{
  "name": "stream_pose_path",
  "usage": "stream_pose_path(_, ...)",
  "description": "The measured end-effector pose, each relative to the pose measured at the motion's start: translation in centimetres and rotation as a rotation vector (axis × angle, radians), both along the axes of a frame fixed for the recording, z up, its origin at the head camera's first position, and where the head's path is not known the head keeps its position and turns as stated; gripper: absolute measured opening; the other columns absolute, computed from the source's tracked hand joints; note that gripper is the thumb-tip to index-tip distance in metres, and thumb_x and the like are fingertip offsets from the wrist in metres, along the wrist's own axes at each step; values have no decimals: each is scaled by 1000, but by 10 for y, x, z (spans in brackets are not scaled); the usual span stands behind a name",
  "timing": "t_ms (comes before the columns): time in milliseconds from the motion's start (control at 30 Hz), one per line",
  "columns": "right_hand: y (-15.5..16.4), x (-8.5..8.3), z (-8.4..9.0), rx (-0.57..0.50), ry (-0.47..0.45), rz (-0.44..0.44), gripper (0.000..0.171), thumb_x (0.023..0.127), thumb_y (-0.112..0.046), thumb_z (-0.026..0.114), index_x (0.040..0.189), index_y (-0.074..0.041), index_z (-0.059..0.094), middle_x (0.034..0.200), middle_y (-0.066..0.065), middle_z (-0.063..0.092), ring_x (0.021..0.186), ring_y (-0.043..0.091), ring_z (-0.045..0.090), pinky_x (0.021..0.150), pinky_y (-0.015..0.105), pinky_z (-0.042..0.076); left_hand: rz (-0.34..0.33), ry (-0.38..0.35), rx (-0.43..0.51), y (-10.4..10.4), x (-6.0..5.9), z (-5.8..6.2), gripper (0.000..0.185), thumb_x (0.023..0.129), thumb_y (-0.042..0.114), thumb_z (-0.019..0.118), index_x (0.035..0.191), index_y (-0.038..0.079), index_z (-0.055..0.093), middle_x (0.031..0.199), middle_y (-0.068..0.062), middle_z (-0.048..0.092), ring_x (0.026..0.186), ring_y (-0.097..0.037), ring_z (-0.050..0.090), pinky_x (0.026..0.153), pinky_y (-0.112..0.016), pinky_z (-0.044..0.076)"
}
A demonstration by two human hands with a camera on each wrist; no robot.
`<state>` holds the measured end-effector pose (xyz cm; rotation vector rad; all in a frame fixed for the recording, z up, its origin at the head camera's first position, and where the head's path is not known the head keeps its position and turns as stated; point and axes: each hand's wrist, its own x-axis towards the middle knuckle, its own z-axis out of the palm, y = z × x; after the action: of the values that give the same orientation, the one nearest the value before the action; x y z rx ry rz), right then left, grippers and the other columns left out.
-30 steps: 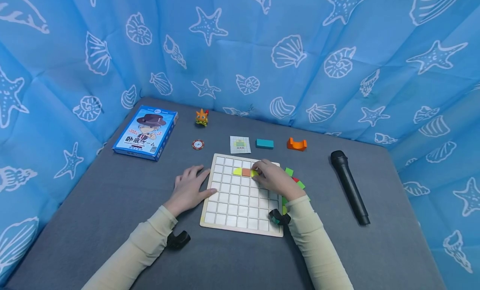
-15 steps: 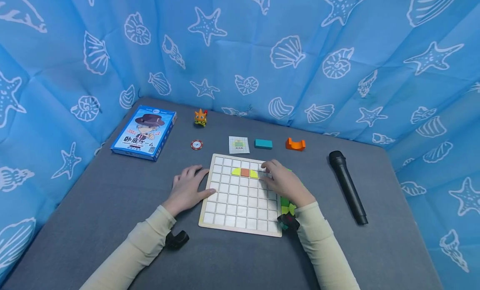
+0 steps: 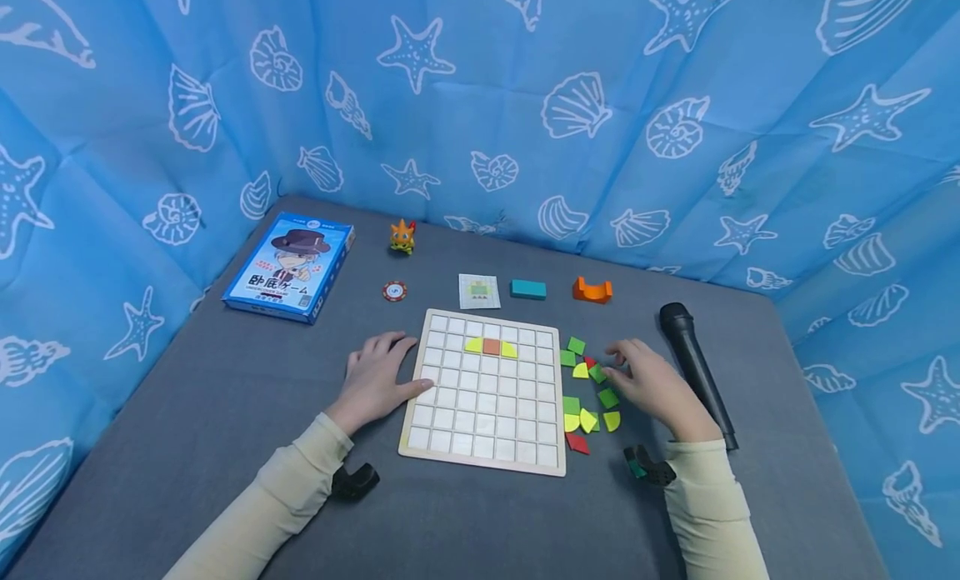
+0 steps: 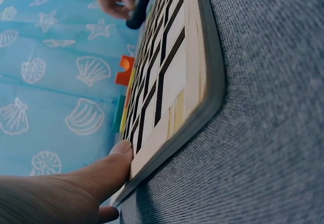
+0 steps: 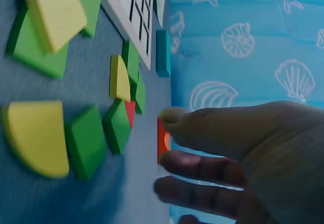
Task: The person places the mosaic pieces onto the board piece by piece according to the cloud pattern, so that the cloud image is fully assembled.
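A wooden grid board (image 3: 486, 392) with white squares lies in the middle of the grey table. Near its far edge, a red-orange square tile (image 3: 491, 347) sits between two yellow quarter-round tiles (image 3: 473, 345). My left hand (image 3: 377, 378) rests along the board's left edge, its thumb on the rim and fingers spread. To the right of the board lie several loose green, yellow and red tiles (image 3: 607, 397). Just beside them hovers my right hand (image 3: 651, 382), fingers loosely bent and apart; the right wrist view shows nothing between thumb and fingers.
Behind the board lie a pattern card (image 3: 479, 292), a teal block (image 3: 528, 289) and an orange notched block (image 3: 592, 290). A black microphone (image 3: 697, 372) lies at the right. Further left are a poker chip (image 3: 394, 291), a small orange figurine (image 3: 402, 237) and a blue game box (image 3: 291, 267).
My right hand has left the second yellow tile on the board and moved right, past the board's edge to the loose tiles. The left hand stays where it was.
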<state>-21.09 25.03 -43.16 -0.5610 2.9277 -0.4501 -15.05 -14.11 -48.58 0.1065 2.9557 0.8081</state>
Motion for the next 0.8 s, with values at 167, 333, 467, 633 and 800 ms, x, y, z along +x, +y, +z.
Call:
stream_pose_path(167, 9, 4, -3, 3, -37, 25, 28, 90, -13, 66, 113, 1, 60, 101, 14, 60, 84, 22, 57, 71, 42, 50, 0, -2, 3, 0, 0, 0, 73, 84, 52, 67, 142, 12, 46, 147, -15, 38, 133, -38, 33, 95, -57, 29)
stream_pose_path(333, 4, 6, -10, -1, -51, 23, 27, 89, -15, 67, 111, 0, 61, 98, 11, 60, 80, 19, 55, 69, 37, 48, 5, 4, -8, -1, -1, -1, 76, 84, 53, 67, 144, 12, 43, 147, -15, 38, 132, -38, 34, 94, -56, 30)
stream_pose_path(467, -2, 5, -16, -9, -47, 16, 30, 89, -16, 68, 114, -1, 61, 97, 11, 60, 76, 18, 52, 64, 34, 45, 3, 13, -2, -1, 0, -2, 78, 84, 55, 66, 145, 12, 41, 147, -14, 39, 132, -37, 34, 95, -57, 29)
stream_pose_path(633, -7, 4, -24, -18, 2, 58, 30, 89, -14, 69, 116, -6, 62, 105, 11, 63, 84, 21, 57, 71, 39, 49, -4, 29, 8, -2, 2, -3, 78, 84, 54, 67, 144, 12, 41, 146, -15, 40, 131, -38, 35, 94, -57, 29)
stream_pose_path(800, -11, 4, -29, -8, 2, 64, 26, 88, -13, 69, 113, -8, 62, 99, 7, 62, 77, 17, 52, 65, 34, 45, -4, 25, 3, -2, 1, -3, 79, 84, 55, 67, 145, 12, 41, 146, -14, 40, 131, -37, 36, 94, -56, 30)
